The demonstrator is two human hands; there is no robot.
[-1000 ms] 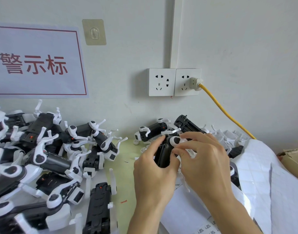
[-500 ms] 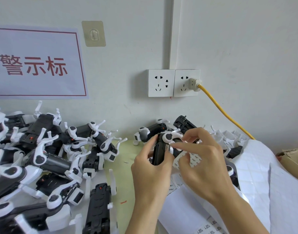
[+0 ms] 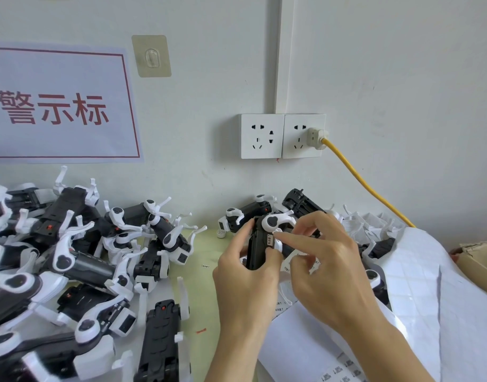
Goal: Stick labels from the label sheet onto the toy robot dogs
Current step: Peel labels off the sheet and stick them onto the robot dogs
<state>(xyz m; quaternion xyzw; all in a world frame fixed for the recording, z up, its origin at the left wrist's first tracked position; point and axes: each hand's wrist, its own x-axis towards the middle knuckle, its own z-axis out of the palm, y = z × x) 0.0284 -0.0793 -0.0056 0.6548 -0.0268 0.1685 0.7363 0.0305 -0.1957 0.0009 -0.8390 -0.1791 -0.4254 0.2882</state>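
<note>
Both hands meet over one toy robot dog (image 3: 260, 244), which we hold above the table with its long axis running roughly away from us. Our left hand (image 3: 245, 274) grips the black body from the left, thumb curled on its near side. Our right hand (image 3: 322, 268) reaches in from the right, forefinger pressing a small label (image 3: 270, 240) against the dog's right flank; its other fingers are curled. Near us lies the label sheet (image 3: 297, 351), under our right wrist
</note>
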